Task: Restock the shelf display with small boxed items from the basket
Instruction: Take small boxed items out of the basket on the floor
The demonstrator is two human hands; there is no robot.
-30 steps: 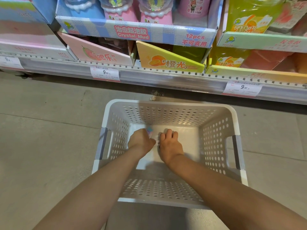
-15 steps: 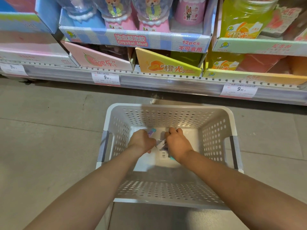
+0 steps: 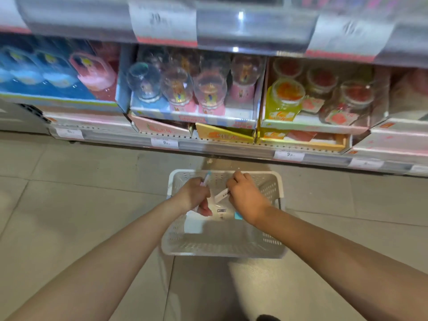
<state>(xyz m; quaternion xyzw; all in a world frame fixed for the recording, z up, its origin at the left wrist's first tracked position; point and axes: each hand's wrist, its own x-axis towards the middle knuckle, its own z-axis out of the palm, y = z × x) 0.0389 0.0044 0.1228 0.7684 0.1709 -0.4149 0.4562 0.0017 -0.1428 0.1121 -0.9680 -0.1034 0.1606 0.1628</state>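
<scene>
Both hands have risen from the floor of the white perforated plastic basket (image 3: 273, 195) to about its rim, each carrying something, and the view has tilted up to take in more shelving. The left hand (image 3: 194, 195) is curled into a fist around a slim pink-and-blue item (image 3: 206, 179) whose tip sticks up above the knuckles; motion blur hides what it is. The right hand (image 3: 245, 198) is closed as well, gripping a small white flat box with a printed label (image 3: 221, 196) that juts out toward the left hand. Between the two wrists, a white box with a barcode (image 3: 221, 210) lies on the basket bottom, with a teal edge showing just beside the right wrist. The basket sits on the grey tiled floor (image 3: 69, 205), close in front of the lowest shelf rail with white price tags (image 3: 165, 142). On that shelf stand a blue-and-white display tray of clear dome-shaped toys on pink and blue bases (image 3: 194, 117), and to its right a tray of yellow and red jars (image 3: 312, 123). Below these lie a pink carton (image 3: 159, 128) and an orange-yellow carton (image 3: 222, 134).
</scene>
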